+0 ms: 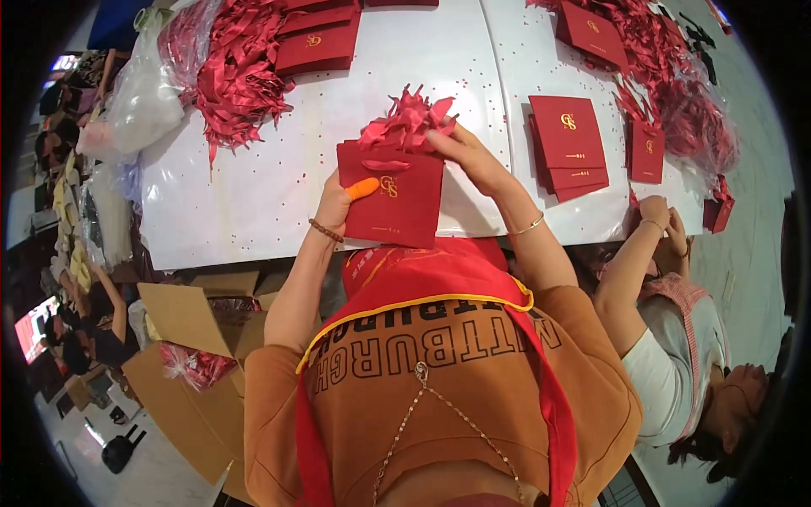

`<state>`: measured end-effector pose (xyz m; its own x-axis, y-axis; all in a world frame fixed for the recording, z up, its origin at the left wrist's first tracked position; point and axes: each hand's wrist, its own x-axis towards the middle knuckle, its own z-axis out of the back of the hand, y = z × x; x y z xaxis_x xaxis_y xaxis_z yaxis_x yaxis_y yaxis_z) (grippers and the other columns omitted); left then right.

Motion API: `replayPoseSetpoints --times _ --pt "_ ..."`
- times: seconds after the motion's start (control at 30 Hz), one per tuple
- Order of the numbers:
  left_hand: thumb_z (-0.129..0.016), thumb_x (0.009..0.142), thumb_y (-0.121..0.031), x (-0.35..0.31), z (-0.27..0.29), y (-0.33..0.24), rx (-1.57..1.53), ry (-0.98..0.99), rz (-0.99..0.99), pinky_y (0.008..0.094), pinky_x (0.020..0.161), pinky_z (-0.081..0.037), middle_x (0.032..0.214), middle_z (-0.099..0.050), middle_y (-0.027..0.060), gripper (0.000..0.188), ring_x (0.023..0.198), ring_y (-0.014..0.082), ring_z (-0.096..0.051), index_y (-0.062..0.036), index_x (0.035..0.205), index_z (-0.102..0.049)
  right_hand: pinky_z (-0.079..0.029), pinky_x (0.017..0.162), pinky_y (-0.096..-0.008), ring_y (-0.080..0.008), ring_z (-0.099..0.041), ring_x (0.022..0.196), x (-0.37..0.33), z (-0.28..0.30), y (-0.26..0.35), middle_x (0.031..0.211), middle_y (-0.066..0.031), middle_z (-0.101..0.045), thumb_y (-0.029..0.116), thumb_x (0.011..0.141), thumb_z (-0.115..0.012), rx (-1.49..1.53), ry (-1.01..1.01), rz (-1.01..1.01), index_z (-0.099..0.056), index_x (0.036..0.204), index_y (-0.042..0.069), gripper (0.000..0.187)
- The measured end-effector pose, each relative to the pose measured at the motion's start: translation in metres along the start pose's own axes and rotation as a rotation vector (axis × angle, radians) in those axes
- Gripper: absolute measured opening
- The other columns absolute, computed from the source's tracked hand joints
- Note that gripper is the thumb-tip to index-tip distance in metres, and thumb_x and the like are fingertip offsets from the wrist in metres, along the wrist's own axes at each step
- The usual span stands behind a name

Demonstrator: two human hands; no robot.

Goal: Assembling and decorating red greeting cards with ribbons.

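Note:
My left hand grips the left edge of a stack of flat red paper bags with gold print, held near the table's front edge. On its thumb is an orange finger cot, pressed on the front bag; the other fingers are behind the stack. A bunch of red ribbons stands up from the bags' top edge. My right hand is at the upper right corner, its fingers bent onto these ribbons. Some of its fingertips are hidden among them.
More red bags lie to the right, and others at the far left beside a ribbon heap. A co-worker's hands work at the right edge. Below left stands an open cardboard box. Red scraps dot the white table.

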<state>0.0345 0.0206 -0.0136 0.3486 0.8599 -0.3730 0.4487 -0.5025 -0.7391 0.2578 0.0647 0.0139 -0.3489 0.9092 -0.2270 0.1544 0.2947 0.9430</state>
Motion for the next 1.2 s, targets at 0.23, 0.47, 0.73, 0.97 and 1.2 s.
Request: replayPoseSetpoints --times 0.23,0.47,0.73,0.97,1.2 --pt "-0.063 0.079 -0.009 0.002 0.032 0.056 -0.539 0.051 0.303 0.0370 0.079 -0.052 0.107 -0.057 0.0093 0.044 0.093 0.0216 -0.060 -0.0053 0.119 -0.047 -0.040 0.053 -0.0248 -0.0090 -0.049 0.061 0.048 -0.007 0.010 0.063 -0.0024 -0.054 0.041 0.087 -0.051 -0.463 0.199 -0.332 -0.060 0.074 0.005 0.039" --pt "-0.065 0.078 -0.023 -0.003 0.032 0.080 -0.782 0.278 0.297 0.0493 0.097 -0.036 0.124 -0.049 0.0135 0.053 0.113 0.0293 -0.048 -0.0074 0.124 -0.045 -0.045 0.062 -0.0238 -0.0125 -0.054 0.077 0.053 0.017 -0.027 0.093 -0.0072 -0.052 0.032 0.082 -0.061 -0.120 -0.294 -0.104 -0.047 0.110 0.004 0.043" --pt "-0.063 0.079 -0.025 -0.003 0.024 0.069 -0.744 0.210 0.335 0.0481 0.099 -0.035 0.127 -0.046 0.0137 0.056 0.115 0.0295 -0.046 -0.0070 0.127 -0.041 -0.032 0.098 -0.0381 -0.0298 -0.035 0.119 -0.043 -0.008 0.033 0.124 -0.0169 -0.038 0.021 0.062 -0.069 -0.900 0.341 0.409 -0.038 0.125 0.006 0.072" --pt "-0.063 0.079 -0.024 -0.005 0.026 0.070 -0.744 0.202 0.337 0.0480 0.099 -0.035 0.125 -0.047 0.0135 0.056 0.114 0.0292 -0.047 -0.0067 0.127 -0.041 -0.026 0.102 -0.0392 -0.0313 -0.031 0.121 -0.044 -0.005 0.027 0.128 -0.0176 -0.034 0.015 0.058 -0.064 -0.603 0.332 0.264 -0.033 0.129 0.005 0.078" --pt "-0.064 0.079 -0.022 -0.007 0.023 0.065 -0.713 0.242 0.327 0.0471 0.098 -0.037 0.126 -0.047 0.0130 0.055 0.114 0.0285 -0.047 -0.0070 0.126 -0.041 -0.028 0.100 -0.0371 -0.0304 -0.035 0.116 -0.044 -0.006 0.031 0.121 -0.0154 -0.040 0.013 0.059 -0.064 -0.564 0.350 0.242 -0.037 0.126 0.007 0.072"
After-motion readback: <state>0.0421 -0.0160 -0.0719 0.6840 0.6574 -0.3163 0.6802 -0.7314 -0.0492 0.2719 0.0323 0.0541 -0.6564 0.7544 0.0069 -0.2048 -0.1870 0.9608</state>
